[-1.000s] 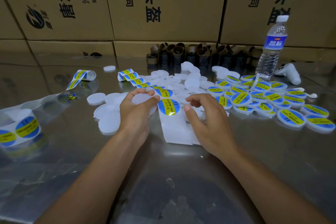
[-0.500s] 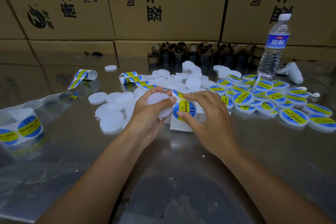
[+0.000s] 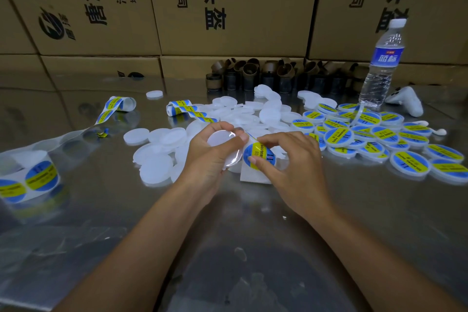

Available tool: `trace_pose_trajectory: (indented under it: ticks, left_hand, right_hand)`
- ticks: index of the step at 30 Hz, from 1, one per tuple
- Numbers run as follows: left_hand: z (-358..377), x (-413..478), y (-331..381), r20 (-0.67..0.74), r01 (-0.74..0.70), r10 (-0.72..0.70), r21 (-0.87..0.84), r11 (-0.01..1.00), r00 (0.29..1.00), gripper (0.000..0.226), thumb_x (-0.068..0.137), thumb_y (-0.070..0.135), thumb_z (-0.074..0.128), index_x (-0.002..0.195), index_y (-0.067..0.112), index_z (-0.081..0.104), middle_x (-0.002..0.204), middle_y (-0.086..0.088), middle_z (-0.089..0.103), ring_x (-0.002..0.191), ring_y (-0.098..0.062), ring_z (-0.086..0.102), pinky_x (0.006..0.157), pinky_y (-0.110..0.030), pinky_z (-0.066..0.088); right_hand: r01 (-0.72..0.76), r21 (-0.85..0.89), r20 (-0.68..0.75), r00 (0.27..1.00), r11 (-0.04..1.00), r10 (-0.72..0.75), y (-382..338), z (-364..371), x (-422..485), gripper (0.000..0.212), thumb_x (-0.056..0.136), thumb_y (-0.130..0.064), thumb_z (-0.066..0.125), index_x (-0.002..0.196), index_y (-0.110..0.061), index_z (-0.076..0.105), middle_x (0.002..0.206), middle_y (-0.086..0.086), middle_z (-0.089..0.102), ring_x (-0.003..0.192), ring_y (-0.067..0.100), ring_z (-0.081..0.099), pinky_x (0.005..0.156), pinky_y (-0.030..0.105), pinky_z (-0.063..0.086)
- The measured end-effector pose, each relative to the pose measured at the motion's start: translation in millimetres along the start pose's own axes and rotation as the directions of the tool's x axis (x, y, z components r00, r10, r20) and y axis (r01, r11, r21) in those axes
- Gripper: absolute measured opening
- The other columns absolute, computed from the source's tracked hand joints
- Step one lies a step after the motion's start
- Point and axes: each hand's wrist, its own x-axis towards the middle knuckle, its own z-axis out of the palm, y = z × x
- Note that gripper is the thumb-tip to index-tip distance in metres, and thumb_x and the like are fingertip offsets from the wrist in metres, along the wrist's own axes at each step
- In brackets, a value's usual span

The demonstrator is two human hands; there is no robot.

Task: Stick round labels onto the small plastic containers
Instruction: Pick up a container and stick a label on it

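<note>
My left hand [image 3: 210, 157] grips a small round white plastic container [image 3: 219, 138], tilted up just above the table. My right hand [image 3: 286, 159] pinches a round blue and yellow label [image 3: 257, 156] on its white backing strip [image 3: 253, 176], right beside the container. A strip of more labels [image 3: 186, 109] runs back from my hands. Several unlabelled white containers [image 3: 157, 170] lie to the left and behind. Several labelled containers [image 3: 367, 132] lie in a heap at the right.
A label roll [image 3: 33, 180] sits at the left edge, with a spent backing strip [image 3: 111, 109] trailing to the back. A water bottle [image 3: 382, 63], a white controller [image 3: 407, 101] and brown cardboard cores [image 3: 266, 76] stand at the back before stacked cartons [image 3: 228, 7]. The steel table [image 3: 253, 248] is shiny.
My left hand has lifted the white container off the table and tilted it. My right hand has taken hold of the label and brought it beside the container.
</note>
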Motion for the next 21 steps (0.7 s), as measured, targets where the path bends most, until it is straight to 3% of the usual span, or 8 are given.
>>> trace_pose_trajectory:
  ticks: [2,6,9,12,16,21]
  left_hand:
    - [0.0,-1.2,0.2,-0.011,-0.027,0.028,0.070,0.997,1.000,0.023,0.059,0.015,0.083,0.066,0.029,0.067,0.079,0.007,0.070,0.080,-0.018,0.064,0.074,-0.033,0.051]
    - [2.2,-3.0,-0.3,-0.043,-0.074,0.082,0.168,0.983,0.996,0.023,0.075,0.014,0.076,0.063,0.030,0.065,0.078,0.014,0.071,0.088,-0.015,0.063,0.082,-0.035,0.051]
    - [2.4,-3.3,0.9,-0.071,-0.068,0.084,0.201,0.977,0.994,0.022,0.075,0.015,0.077,0.063,0.029,0.066,0.083,0.011,0.071,0.094,-0.016,0.063,0.093,-0.043,0.049]
    - [2.4,-2.8,1.2,-0.083,-0.074,0.096,0.230,0.970,0.992,0.020,0.075,0.017,0.077,0.064,0.028,0.065,0.089,0.006,0.070,0.095,-0.015,0.062,0.090,-0.038,0.050]
    - [1.4,-1.1,0.0,-0.106,-0.089,0.115,0.226,0.970,0.988,0.022,0.076,0.012,0.075,0.065,0.025,0.062,0.080,0.013,0.066,0.083,-0.006,0.060,0.075,-0.026,0.049]
    - [1.1,-2.0,-0.3,-0.096,-0.073,0.098,0.232,0.970,0.991,0.025,0.077,0.011,0.075,0.062,0.027,0.062,0.083,0.005,0.067,0.078,-0.009,0.061,0.078,-0.030,0.049]
  right_hand:
    - [-0.007,0.004,-0.008,1.000,1.000,0.007,-0.5,-0.4,-0.1,0.021,0.071,-0.031,0.070,0.086,-0.016,0.069,0.082,-0.008,0.068,0.084,0.015,0.058,0.085,0.030,0.032]
    - [-0.004,-0.002,-0.037,0.999,1.000,0.004,-1.7,-0.2,-0.7,0.019,0.070,-0.029,0.070,0.082,-0.014,0.068,0.078,-0.007,0.068,0.081,0.011,0.055,0.092,0.035,0.032]
    - [-0.023,0.005,-0.032,0.999,1.000,0.023,-1.4,0.0,-0.1,0.019,0.071,-0.026,0.074,0.085,-0.015,0.067,0.079,-0.007,0.068,0.082,0.018,0.062,0.101,0.029,0.021]
    - [-0.026,0.013,-0.028,0.999,1.000,0.026,-0.2,0.6,-0.2,0.019,0.072,-0.023,0.075,0.087,-0.015,0.066,0.081,-0.008,0.068,0.083,0.018,0.062,0.104,0.029,0.018]
    - [0.013,0.008,-0.040,0.999,1.000,-0.012,-1.2,2.8,-0.9,0.013,0.076,-0.022,0.065,0.087,-0.015,0.066,0.086,-0.009,0.068,0.085,0.011,0.056,0.098,0.033,0.028]
    - [0.025,0.031,-0.046,0.999,0.999,-0.023,-0.4,1.9,0.5,0.009,0.078,-0.018,0.064,0.084,-0.016,0.069,0.085,-0.005,0.068,0.084,0.017,0.057,0.079,0.030,0.033]
